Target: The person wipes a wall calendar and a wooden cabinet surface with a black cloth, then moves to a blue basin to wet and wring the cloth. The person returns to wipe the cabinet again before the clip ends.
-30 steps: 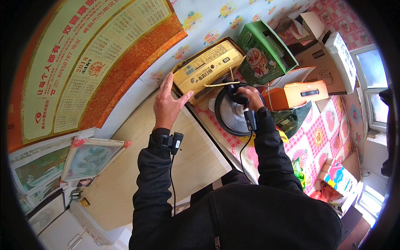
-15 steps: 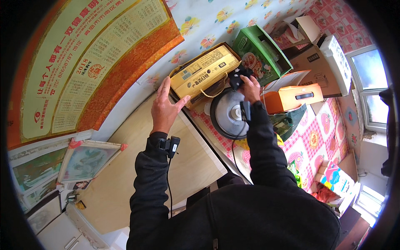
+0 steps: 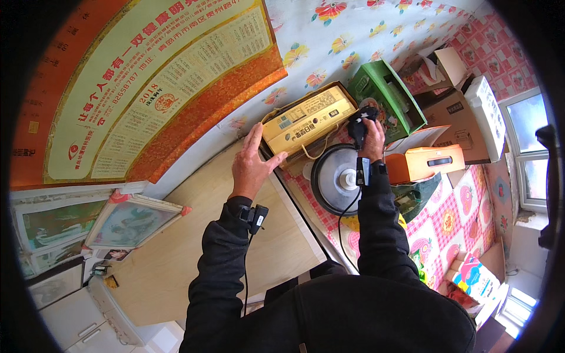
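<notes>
My left hand [image 3: 254,167] has its fingers spread around the left end of a long yellow carton [image 3: 309,117], the thumb touching the front edge. The carton has a cord handle [image 3: 321,150] looping at its near side and sits in an open outer box. Bunched in my right hand [image 3: 372,141] is a black cloth with white star shapes [image 3: 360,125], close to the carton's right end. Below that hand, partly covered by my wrist, lies a round pot lid [image 3: 331,176] with a pale knob. What the cloth touches underneath is hidden.
Right of the carton stand a green box [image 3: 385,94], an orange box [image 3: 426,163] and a brown cardboard box [image 3: 456,120]. A pale wooden board [image 3: 223,247] lies at left, beside a checked tablecloth [image 3: 447,206]. Framed pictures [image 3: 138,223] lean at the far left. Black cables trail from both wrists.
The view has shifted, so the scene appears lower and farther right. The cloth has changed shape and hangs longer below my right fingers. My left hand stays at the carton's end.
</notes>
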`<state>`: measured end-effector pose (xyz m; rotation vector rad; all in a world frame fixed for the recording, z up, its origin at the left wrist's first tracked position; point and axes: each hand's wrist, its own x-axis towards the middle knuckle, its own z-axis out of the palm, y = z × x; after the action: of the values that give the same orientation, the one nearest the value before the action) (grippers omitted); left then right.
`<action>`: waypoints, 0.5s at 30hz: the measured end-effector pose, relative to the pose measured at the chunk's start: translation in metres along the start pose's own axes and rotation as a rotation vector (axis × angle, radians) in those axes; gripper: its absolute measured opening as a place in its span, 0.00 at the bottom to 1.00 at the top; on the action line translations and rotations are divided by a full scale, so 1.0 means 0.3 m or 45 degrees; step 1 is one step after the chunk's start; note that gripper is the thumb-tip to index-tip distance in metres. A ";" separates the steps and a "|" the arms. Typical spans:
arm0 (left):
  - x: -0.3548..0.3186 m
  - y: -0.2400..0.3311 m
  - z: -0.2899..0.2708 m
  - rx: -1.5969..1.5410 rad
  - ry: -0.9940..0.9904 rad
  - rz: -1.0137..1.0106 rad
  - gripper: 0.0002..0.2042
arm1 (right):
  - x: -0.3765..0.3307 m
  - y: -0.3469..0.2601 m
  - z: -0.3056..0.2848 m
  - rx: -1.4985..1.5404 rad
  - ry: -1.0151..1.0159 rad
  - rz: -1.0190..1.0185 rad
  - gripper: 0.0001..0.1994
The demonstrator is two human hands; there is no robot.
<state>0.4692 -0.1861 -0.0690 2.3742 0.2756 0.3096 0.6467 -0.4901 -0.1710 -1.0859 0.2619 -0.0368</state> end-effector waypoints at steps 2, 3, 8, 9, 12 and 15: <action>0.000 -0.001 0.005 -0.005 0.004 -0.008 0.46 | 0.041 0.002 -0.031 -0.006 0.063 0.034 0.07; -0.001 -0.003 0.010 -0.008 0.013 -0.007 0.46 | 0.068 0.035 -0.047 -0.017 0.055 -0.011 0.07; -0.005 -0.017 0.019 0.053 0.055 0.045 0.48 | 0.211 0.270 -0.168 -1.727 -0.319 -0.972 0.07; -0.006 -0.020 0.017 0.053 0.073 0.068 0.48 | 0.215 0.298 -0.197 -1.758 -0.327 -0.902 0.08; -0.009 -0.021 0.019 0.050 0.063 0.047 0.48 | 0.201 0.329 -0.243 -1.404 -0.342 -0.524 0.12; -0.011 -0.014 0.018 -0.026 0.043 -0.008 0.49 | 0.155 0.266 -0.237 -0.994 -0.211 -0.336 0.18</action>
<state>0.4673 -0.1872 -0.0761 2.3496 0.2942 0.3479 0.6676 -0.5216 -0.2812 -1.8854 -0.0333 -0.0842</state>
